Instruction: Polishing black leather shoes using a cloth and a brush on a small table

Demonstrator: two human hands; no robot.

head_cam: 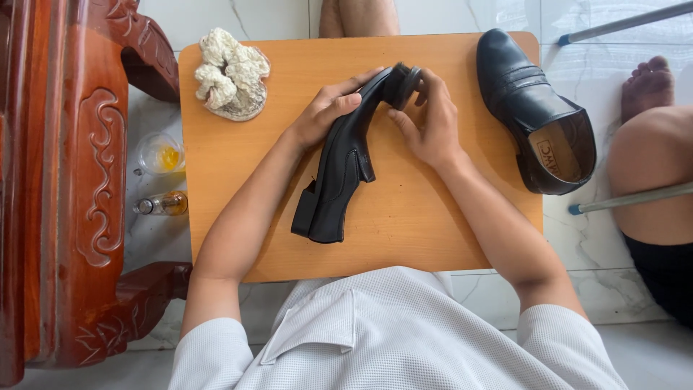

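head view, looking down on a small orange board [404, 231] set on a pale marble floor [621, 289].

left hand [328, 112]: curled around the upper front of a black shoe [339, 177], fingers wrapped over its side, thumb across the top. closed grip, shoe in hand.

right hand [426, 119]: fingers pinched closed at the toe end of the same shoe, where a dark rounded piece sits; cannot tell whether that piece is a separate tool or part of the shoe.

shoe: lies on its side, near the middle of the board, toe raised toward the far edge between both hands, heel resting on the board near the person.

second shoe [538, 115]: black, upright on its sole at the right edge of the board, opening toward the near side, well apart from both hands.

rag [231, 72]: crumpled, whitish, at the far left corner of the board.

off the board, left: a small clear cup [160, 153] with yellow content and a small bottle [162, 204] lying on the floor, beside carved red-brown wooden furniture [65, 180].

right: another person's bare foot [647, 85] and knee.
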